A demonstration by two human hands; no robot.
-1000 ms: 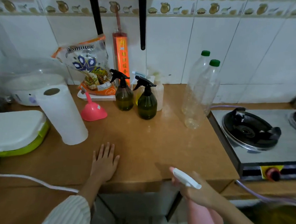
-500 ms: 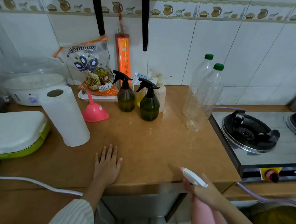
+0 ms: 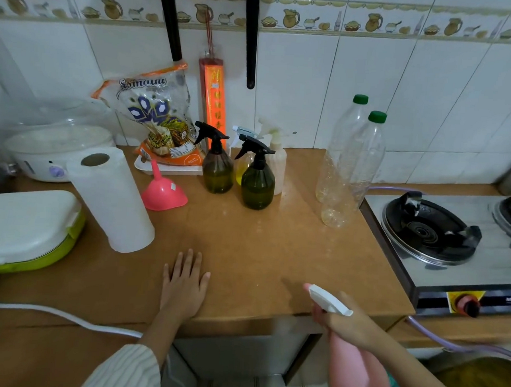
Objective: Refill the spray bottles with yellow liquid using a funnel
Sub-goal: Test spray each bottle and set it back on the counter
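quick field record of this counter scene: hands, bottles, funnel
left hand: flat on the counter, fingers straight
right hand: grips the neck of a pink spray bottle, held off the counter's front edge
funnel: pink funnel mouth down beside the paper towel roll
dark green spray bottles: two upright near the wall
clear plastic bottles: two, green caps

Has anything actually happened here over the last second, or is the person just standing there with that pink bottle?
Very little. The right hand keeps its grip on the neck of the pink spray bottle, held below the counter edge, about where it was. The left hand stays flat on the counter. The pink funnel and the two dark spray bottles stand untouched; only the camera shifted slightly.
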